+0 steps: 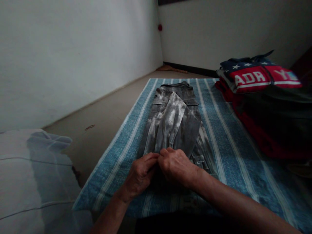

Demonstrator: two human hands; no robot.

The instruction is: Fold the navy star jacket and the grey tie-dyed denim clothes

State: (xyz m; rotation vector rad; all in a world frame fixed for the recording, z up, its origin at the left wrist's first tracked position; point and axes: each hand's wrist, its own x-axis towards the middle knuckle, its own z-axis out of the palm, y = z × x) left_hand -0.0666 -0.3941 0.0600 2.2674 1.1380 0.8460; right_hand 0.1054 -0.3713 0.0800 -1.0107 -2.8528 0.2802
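Grey mottled cargo pants (168,120) lie lengthwise on a blue striped cloth (129,139), waistband at the far end. Part of a leg is turned up over the middle, making a pointed flap. At the near end of the pants, my left hand (141,172) has its fingers closed in a pinch on the fabric. Right beside it, touching, my right hand (174,164) is curled closed on the same fabric. The fingertips and the cloth between them are partly hidden.
A stack of folded clothes stands at the right, topped by a red and navy garment (258,76) with stars and letters. A white wrapped bundle (21,182) with cords lies at the left. White walls (73,58) close off the left and back.
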